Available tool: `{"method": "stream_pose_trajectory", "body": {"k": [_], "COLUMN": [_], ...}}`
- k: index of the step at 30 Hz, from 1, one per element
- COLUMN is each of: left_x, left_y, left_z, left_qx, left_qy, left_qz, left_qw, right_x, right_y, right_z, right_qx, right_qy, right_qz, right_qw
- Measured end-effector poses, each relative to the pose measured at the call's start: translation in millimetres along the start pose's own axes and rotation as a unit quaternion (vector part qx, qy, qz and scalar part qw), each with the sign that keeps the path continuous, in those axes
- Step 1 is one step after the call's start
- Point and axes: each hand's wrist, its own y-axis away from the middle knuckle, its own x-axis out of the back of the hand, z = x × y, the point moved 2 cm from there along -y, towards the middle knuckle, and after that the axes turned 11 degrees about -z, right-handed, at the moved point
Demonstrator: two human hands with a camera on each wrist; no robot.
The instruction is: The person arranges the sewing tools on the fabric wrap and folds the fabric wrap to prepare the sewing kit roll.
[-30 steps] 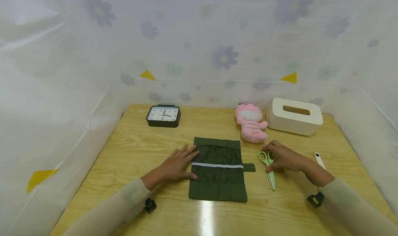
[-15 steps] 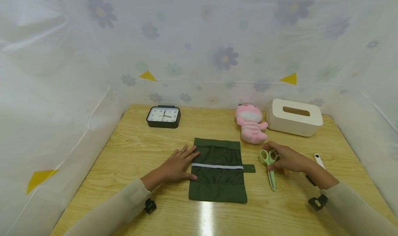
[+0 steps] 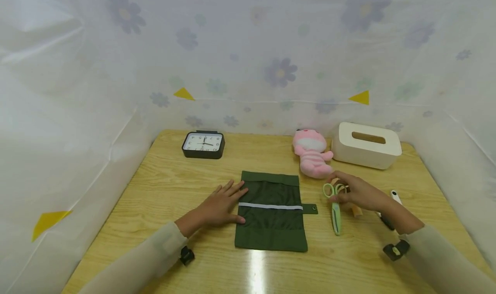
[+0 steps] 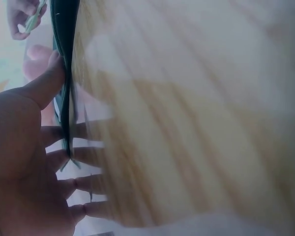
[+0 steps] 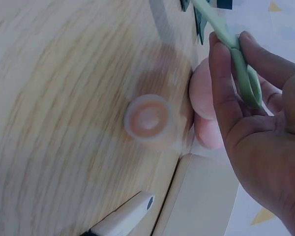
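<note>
Light green scissors (image 3: 336,218) hang blades-down from my right hand (image 3: 358,193), which pinches them by the handle between thumb and fingers. The right wrist view shows the green handle (image 5: 246,81) between the thumb and fingertips, lifted off the table. A dark green cloth pouch (image 3: 271,218) lies flat and unfolded, with a white band across it and a snap tab on its right side. My left hand (image 3: 222,204) rests with spread fingers on the pouch's left edge. In the left wrist view, the pouch's edge (image 4: 65,73) lies against the thumb and fingers.
A pink plush toy (image 3: 311,154) and a white tissue box (image 3: 366,145) stand at the back right. A black-framed clock (image 3: 203,144) is at the back left. Beside the right forearm lie a small orange-tan cylinder (image 3: 356,210) and a white-handled tool (image 3: 396,197).
My right hand has raised the scissors slightly from the table, and they now hang more upright. The small cylinder beneath that hand shows more. My left hand and the pouch stay put.
</note>
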Motion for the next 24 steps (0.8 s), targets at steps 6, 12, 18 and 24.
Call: {"method": "stream_pose_trajectory", "body": {"k": [6, 12, 18, 24], "left_x": [3.7, 3.5, 4.3, 3.4], "left_y": [2.3, 1.3, 1.8, 1.3], "left_z": [1.4, -1.5, -5.4, -8.9], "left_qx": [0.001, 0.000, -0.010, -0.018], "left_qy": [-0.001, 0.019, 0.045, 0.034], "left_qz": [-0.001, 0.003, 0.000, 0.006], "left_qw": [1.0000, 0.9998, 0.9990, 0.9992], "right_x": [-0.1, -0.3, -6.3, -16.0], "right_y": [-7.7, -21.8, -42.9, -71.7], "right_z": [-8.7, -23.0, -37.0, -49.4], "right_qx": [0.001, -0.010, 0.015, 0.044], "right_qy": [-0.031, -0.037, -0.046, -0.075], "right_qz": [-0.013, -0.002, 0.002, 0.009], "right_qw": [0.9994, 0.9993, 0.9988, 0.9961]}}
